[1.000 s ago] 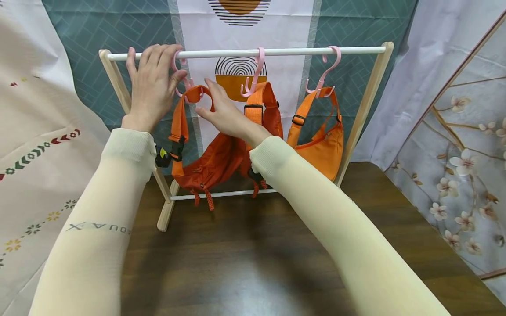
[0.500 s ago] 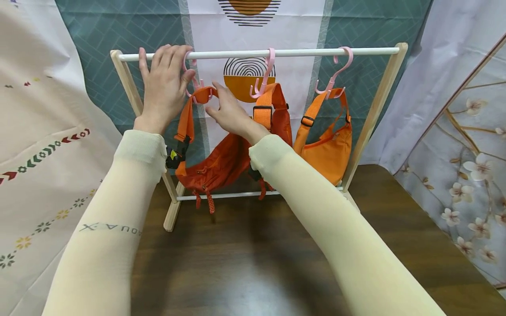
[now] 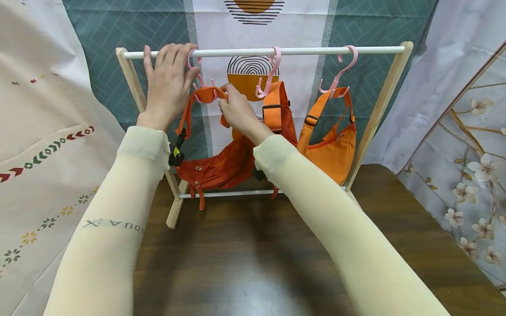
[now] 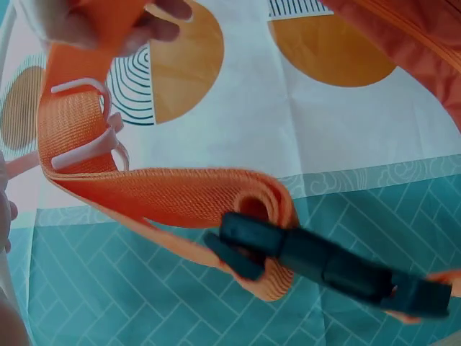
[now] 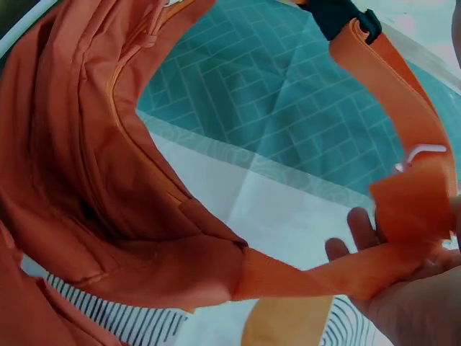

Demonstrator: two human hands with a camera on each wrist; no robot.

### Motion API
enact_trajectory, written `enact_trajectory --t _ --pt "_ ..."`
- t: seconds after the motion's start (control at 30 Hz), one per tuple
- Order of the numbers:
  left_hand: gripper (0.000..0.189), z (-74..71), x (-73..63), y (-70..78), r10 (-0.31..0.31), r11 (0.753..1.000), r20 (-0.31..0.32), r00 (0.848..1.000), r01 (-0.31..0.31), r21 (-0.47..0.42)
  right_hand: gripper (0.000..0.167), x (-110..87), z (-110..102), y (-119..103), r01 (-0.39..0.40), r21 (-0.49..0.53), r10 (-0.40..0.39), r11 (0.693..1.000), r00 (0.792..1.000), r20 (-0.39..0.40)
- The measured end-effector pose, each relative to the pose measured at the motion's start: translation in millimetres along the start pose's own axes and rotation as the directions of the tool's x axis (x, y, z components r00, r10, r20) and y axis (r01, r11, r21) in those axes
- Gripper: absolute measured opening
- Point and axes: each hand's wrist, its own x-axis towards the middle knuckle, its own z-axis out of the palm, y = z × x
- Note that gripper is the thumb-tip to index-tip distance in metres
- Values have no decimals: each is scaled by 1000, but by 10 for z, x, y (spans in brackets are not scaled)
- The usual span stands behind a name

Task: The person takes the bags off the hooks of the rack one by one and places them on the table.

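Observation:
My left hand (image 3: 168, 83) lies over the white rail (image 3: 312, 51) at its left end. Its fingers reach across the bar and its thumb bears against the left pink hook (image 3: 201, 80). From that hook's prongs hangs the strap (image 3: 205, 94) of a dark orange waist bag (image 3: 221, 169). My right hand (image 3: 239, 109) pinches this strap just right of the prongs, and the right wrist view shows the strap (image 5: 346, 272) across its fingers. A black buckle (image 4: 317, 259) dangles from the strap's left side. The left hand's fingertips are hidden behind the rail.
Along the rail, a middle pink hook (image 3: 271, 79) bears another orange bag (image 3: 272, 117), partly behind my right arm. A right pink hook (image 3: 336, 81) carries a lighter orange shoulder bag (image 3: 332, 156). The wooden frame (image 3: 379, 109) stands on a brown table (image 3: 221, 245).
My right hand has closed on the strap and drawn it rightward at the prongs. The waist bag has swung slightly. My left hand keeps its place; the whole head view has shifted, with the rack further right.

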Motion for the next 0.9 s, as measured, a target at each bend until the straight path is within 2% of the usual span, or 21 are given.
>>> enact_trajectory --t 0.23,0.57,0.9 --pt "55 -4 1 8 -11 1000 22 1000 11 5 35 4 -70 -85 44 30 -43 999 998 -34" --pt "56 -14 -7 -6 6 1000 7 1000 -6 8 41 -4 -183 -260 172 54 -170 984 985 -38" --pt "54 -35 -2 -9 -1 1000 27 1000 1 -1 42 -53 -205 -335 223 56 -224 973 974 9"
